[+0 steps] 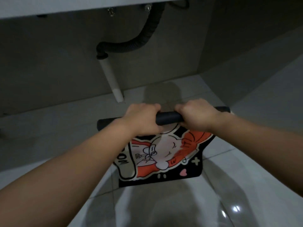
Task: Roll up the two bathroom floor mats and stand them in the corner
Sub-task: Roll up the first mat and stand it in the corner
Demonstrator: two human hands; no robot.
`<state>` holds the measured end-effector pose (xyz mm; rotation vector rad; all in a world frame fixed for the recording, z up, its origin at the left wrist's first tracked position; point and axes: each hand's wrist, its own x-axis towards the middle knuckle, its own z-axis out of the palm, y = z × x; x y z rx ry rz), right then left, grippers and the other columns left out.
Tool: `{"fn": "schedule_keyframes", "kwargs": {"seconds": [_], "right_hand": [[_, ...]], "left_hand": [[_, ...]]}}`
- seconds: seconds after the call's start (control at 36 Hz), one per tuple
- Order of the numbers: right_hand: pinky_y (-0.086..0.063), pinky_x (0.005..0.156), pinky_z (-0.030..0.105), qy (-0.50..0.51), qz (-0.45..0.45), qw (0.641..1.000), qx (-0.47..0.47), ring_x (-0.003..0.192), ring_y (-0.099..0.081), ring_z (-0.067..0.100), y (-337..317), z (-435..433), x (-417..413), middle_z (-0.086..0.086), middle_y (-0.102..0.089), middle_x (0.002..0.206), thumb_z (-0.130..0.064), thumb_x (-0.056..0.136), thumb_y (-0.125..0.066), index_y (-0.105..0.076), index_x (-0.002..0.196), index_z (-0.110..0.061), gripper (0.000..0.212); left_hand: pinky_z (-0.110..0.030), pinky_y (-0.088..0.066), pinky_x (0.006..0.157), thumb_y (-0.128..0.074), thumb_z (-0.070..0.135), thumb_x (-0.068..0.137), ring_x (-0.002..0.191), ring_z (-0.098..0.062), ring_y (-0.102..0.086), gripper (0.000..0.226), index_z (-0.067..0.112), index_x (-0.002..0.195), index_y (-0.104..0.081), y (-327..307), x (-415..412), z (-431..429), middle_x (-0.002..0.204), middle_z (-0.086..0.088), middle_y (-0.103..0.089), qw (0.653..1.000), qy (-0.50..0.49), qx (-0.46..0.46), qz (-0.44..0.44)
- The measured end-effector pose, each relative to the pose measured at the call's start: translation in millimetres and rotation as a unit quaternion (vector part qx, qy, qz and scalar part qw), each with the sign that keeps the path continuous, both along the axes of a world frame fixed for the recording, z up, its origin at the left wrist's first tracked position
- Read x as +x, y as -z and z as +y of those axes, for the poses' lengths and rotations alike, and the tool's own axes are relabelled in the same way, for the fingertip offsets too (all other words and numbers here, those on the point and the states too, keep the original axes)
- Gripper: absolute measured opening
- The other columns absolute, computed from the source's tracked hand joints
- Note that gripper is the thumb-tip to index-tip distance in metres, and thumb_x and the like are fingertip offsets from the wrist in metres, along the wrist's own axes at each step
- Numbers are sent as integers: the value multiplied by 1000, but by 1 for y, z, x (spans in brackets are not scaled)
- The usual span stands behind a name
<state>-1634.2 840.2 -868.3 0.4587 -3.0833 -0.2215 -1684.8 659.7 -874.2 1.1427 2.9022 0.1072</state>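
I note left hand (141,117) and right hand (196,115) both clamped on the floor mat's (164,154) rolled far edge, on the tiled floor (246,161).

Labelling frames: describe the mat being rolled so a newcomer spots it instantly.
Start at the black corrugated drain hose on the wall under the counter, then drop to the pale tiled floor. The mat lies there, far edge rolled under both hands: black, with an orange-and-white cartoon print.

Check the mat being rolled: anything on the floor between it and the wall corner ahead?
Nothing visible. Both hands, left hand and right hand, grip the mat roll; floor tiles beyond look bare. The white drain pipe stands off left.
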Motion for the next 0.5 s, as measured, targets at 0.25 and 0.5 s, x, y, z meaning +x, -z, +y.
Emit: {"fn": "schedule_keyframes", "kwargs": {"seconds": [0.25, 0.5], "right_hand": [[-32, 54, 32, -85, 106, 989, 50, 74, -60, 25, -4, -6, 3, 3, -60, 87, -52, 87, -48, -47, 103, -17, 38], [-48, 65, 31, 72, -210, 966, -134, 78, -58, 16, -28, -2, -8, -4, -60, 91, -47, 71, -73, -49, 112, -28, 52]], "left_hand": [[-27, -44, 63, -69, 29, 77, 79, -22, -61, 21, 24, 95, -58, 7, -9, -7, 80, 1, -59, 990, -35, 52, -123], [-30, -35, 59, -57, 31, 89, 83, -23, -61, 16, 20, 100, -54, 9, 7, -4, 91, 0, -64, 987, 13, 59, 150]]}}
